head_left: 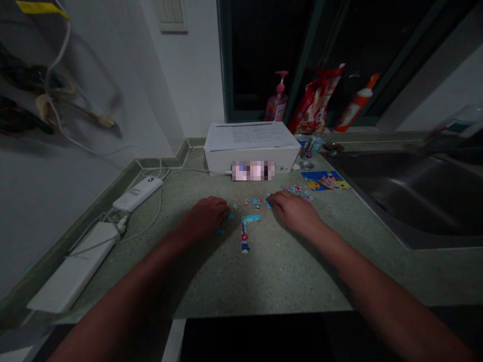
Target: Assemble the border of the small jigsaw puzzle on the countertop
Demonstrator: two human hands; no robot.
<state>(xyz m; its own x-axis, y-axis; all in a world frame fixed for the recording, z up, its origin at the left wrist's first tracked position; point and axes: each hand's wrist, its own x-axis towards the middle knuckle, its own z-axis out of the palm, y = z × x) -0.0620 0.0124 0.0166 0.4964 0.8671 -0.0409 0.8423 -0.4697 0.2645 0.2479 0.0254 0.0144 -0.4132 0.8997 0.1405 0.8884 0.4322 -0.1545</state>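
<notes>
1. The left hand (pixel 207 217) lies palm down on the bench, its fingers (pixel 224 210) extended and slightly curved, not closed. They sit just beside a few small blue jigsaw pieces (pixel 230 216).
2. The right hand (pixel 296 211) lies palm down as well. Its fingers (pixel 273 199) are extended and slightly curved, with the tips at a blue-printed piece (pixel 269 203). Neither hand visibly grips anything.
3. The thin, die-cut cardboard jigsaw pieces lie flat between and just beyond the hands, in a loose scatter. A second cluster (pixel 298 192) lies farther right.
4. Between the wrists, nearer the person, lies an L-shaped strip of joined pieces (pixel 245 232), printed blue, red and white.
5. To the far right of the pieces lies a flat, glossy printed picture card (pixel 325 180) in blue, yellow and pink.
6. The bench (pixel 279 271) has a speckled grey-green surface with a raised green edge along the left wall.
7. Far centre stands a white cardboard box (pixel 252 161), with stacked printed paper (pixel 248 136) on top.
8. On the left lie two white plastic power units (pixel 138 193) (pixel 75 266), joined by white cables (pixel 160 196).
9. A stainless steel sink (pixel 411 196) is set into the bench on the right.
10. Along the dark window (pixel 264 50) stand a pink pump bottle (pixel 276 103), a red foil bag (pixel 315 103) and an orange-capped bottle (pixel 356 103).
</notes>
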